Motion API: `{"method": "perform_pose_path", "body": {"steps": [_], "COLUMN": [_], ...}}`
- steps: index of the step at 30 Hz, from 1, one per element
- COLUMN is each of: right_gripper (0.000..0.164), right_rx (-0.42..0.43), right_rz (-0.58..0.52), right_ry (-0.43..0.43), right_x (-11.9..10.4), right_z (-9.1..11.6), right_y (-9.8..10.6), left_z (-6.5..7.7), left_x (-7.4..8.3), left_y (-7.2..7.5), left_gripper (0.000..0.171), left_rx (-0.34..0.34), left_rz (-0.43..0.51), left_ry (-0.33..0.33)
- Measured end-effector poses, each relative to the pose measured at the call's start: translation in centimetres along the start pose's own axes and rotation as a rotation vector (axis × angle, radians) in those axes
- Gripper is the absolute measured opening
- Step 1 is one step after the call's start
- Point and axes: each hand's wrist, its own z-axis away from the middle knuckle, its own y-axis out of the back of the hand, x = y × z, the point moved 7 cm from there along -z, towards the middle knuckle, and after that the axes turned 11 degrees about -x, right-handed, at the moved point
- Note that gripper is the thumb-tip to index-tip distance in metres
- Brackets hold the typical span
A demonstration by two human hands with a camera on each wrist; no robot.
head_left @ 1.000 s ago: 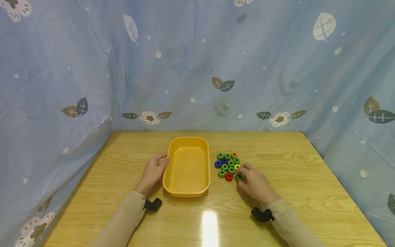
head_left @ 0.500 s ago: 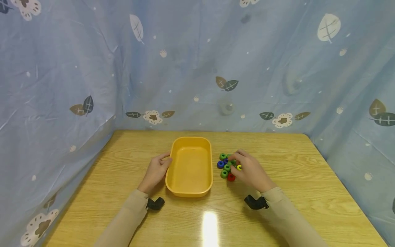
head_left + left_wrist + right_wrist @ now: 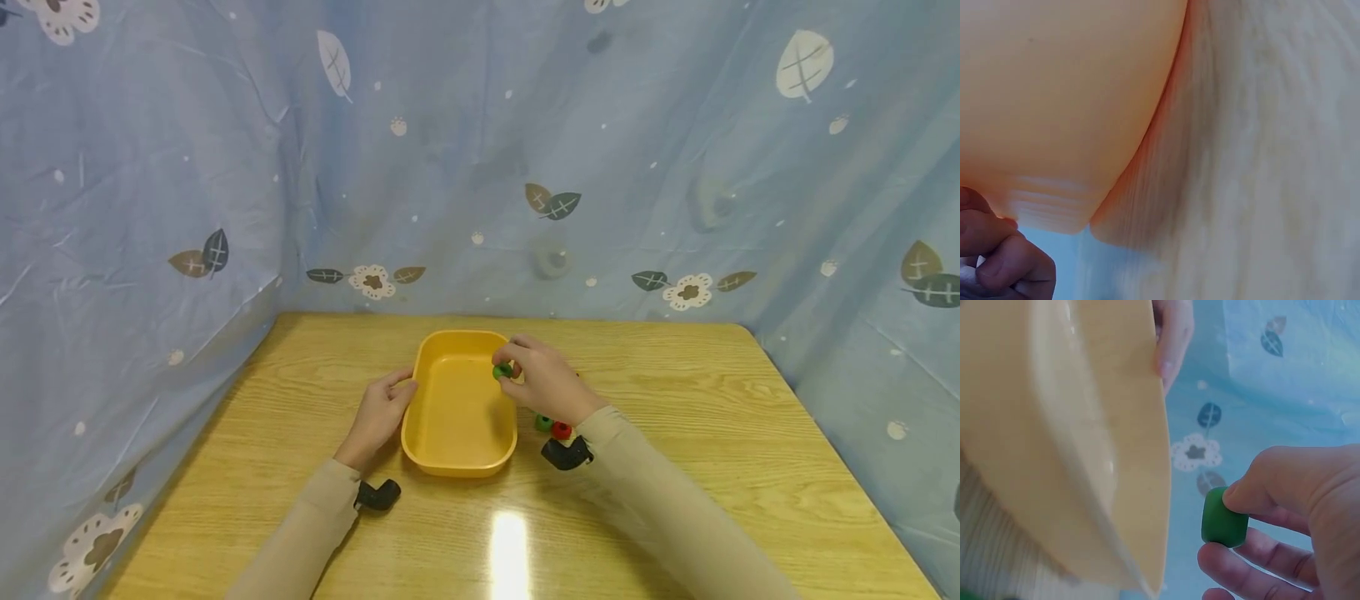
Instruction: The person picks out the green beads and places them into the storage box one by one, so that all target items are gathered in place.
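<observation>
A yellow plastic tray (image 3: 457, 417) with raised walls stands on the table, its visible floor bare. At its left wall, my left hand (image 3: 377, 417) grips the rim. Over the tray's right rim is my right hand (image 3: 547, 379), pinching a green bead (image 3: 1224, 519) between thumb and fingers. The bead is held above the tray, apart from it. Below my right hand, in the head view, a red bead (image 3: 561, 431) and a green bead lie on the table. The rest of the bead cluster is mostly hidden under that hand and wrist.
The wooden table (image 3: 712, 433) ends at a blue curtain (image 3: 465, 167) printed with leaves and flowers, which hangs behind and along both sides. A black wrist-worn device (image 3: 567, 453) sits on each wrist.
My right hand has moved left from the bead cluster to above the tray, carrying a green bead. My left hand has stayed at the tray's left wall.
</observation>
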Motion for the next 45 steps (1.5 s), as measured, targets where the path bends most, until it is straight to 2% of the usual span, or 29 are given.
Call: {"method": "perform_pose_path", "body": {"steps": [7, 15, 22, 27, 39, 45], "right_gripper": [0.015, 0.015, 0.016, 0.02, 0.021, 0.02], "right_rx": [-0.059, -0.08, -0.179, -0.228, -0.308, -0.333], "right_rz": [-0.03, -0.026, -0.035, -0.049, 0.003, 0.005], "right_ry": [-0.014, -0.019, -0.044, -0.096, -0.212, -0.211], "right_x": [-0.4, -0.7, -1.3, -1.4, -0.7, -0.7], "right_z": [-2.5, -4.8, -6.9, -8.1, -9.7, -9.7], "right_y": [-1.1, -2.3, -4.5, -5.7, -9.3, -10.3], "left_z": [0.0, 0.3, 1.0, 1.3, 2.6, 3.0], "left_x": [-0.6, -0.8, -1.0, -1.0, -1.2, -1.3], "left_y": [0.0, -0.7, -0.6, -1.0, -1.6, -1.8], "left_gripper": [0.047, 0.048, 0.046, 0.048, 0.049, 0.046], "left_rx": [-0.005, -0.051, -0.029, -0.033, -0.01, 0.001], "left_rz": [0.068, 0.159, 0.185, 0.181, 0.195, 0.203], "left_ry": [0.0, -0.011, -0.004, 0.0, 0.017, 0.035]}}
